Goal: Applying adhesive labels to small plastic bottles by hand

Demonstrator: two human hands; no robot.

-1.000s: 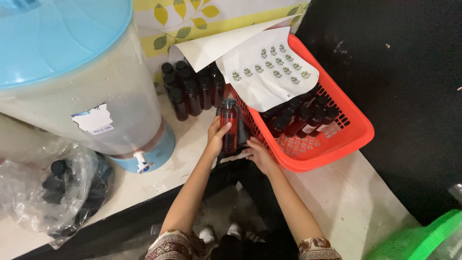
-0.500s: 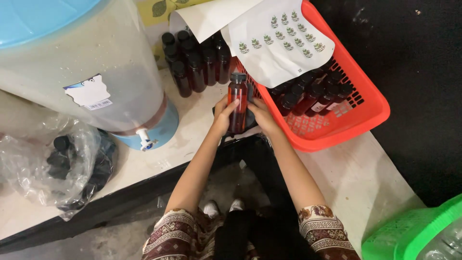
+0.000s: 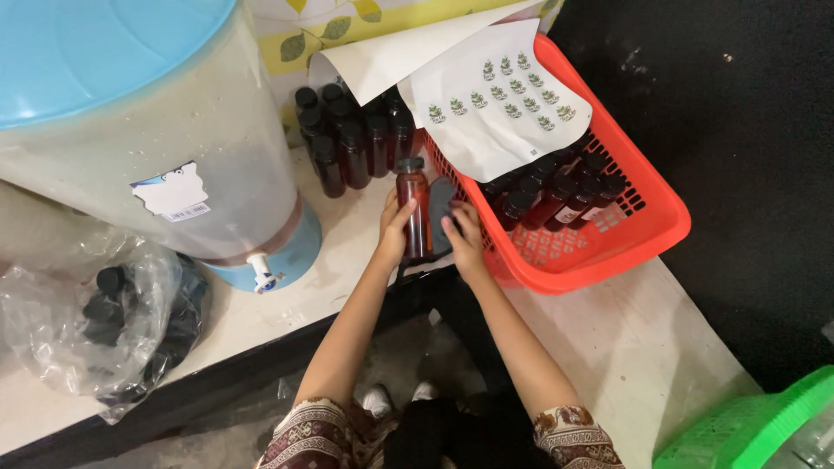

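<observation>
Dark amber plastic bottle with a black cap (image 3: 413, 207) stands upright on the pale table (image 3: 347, 260), just beside the near-left corner of the red plastic basket (image 3: 643, 239). Both hands hold it. The left hand (image 3: 393, 230) wraps its fingers (image 3: 388, 207) round the bottle's left side and grips it. The right hand (image 3: 462, 236) closes on the other side, its fingers (image 3: 453, 221) curled over a dark flat piece that lies against the bottle; what that piece is cannot be told.

Inside the basket lie more capped dark bottles (image 3: 556, 195), tilted and packed close. A white sheet of small green round stickers (image 3: 499, 100) rests over the far part of the basket, with a second plain white sheet (image 3: 408, 56) curled above it. Behind the held bottle, a cluster of upright dark bottles with black caps (image 3: 352, 135) stands on the table against the wall.

To the left stands a large translucent drum with a light blue lid and a white tap (image 3: 148, 130), near the table's front edge. A clear plastic bag of black caps (image 3: 104, 321) lies further left. A green plastic thing (image 3: 756, 426) shows at the lower right corner.
</observation>
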